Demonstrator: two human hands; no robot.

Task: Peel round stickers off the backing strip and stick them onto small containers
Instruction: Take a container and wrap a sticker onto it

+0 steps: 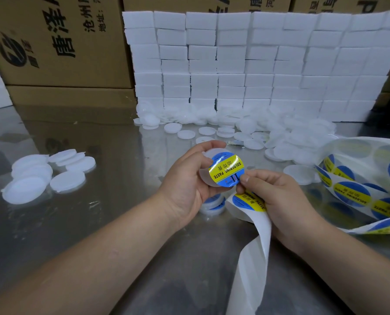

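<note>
I saw the left hand (185, 185) curled round the rim of 1 small container (208, 155), light and slick by my judgement, while the right hand (278, 196) pinched the limp sticker (227, 170) by its lower edge on the container's face, its other fingers clutching the backing strip (253, 258).

Single head-worn wide-angle view, facing forward and down, close above left hand (185, 185) and right hand (278, 196), table (64, 212) beneath

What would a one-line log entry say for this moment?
step: sticker going onto container | left hand: holds container | right hand: pinches sticker edge, holds backing strip
</note>
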